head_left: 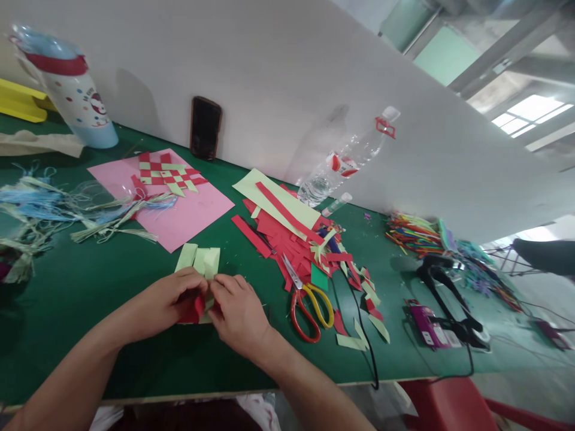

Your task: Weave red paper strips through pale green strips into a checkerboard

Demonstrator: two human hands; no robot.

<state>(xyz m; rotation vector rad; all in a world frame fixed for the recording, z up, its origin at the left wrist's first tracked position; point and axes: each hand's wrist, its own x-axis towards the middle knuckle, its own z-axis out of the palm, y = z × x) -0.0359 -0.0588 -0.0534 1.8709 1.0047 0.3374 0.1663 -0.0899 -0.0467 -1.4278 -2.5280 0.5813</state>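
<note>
My left hand [173, 297] and my right hand [238, 311] meet over a small paper weave [200, 263] of light green and red strips lying on the green table [90, 287]. Both hands are closed, their fingertips pinching a red strip at the near edge of the weave. Green strip ends stick out beyond my fingers on the far side. Most of the red part is hidden under my hands.
Red and yellow scissors [309, 305] lie right of my hands beside a heap of red and green paper strips [296, 233]. A pink sheet [179, 206] carries a finished weave [168, 173]. Raffia [54, 209], a tilted water bottle [345, 161], a phone [205, 127], a glue gun [442, 287] and its cable lie around.
</note>
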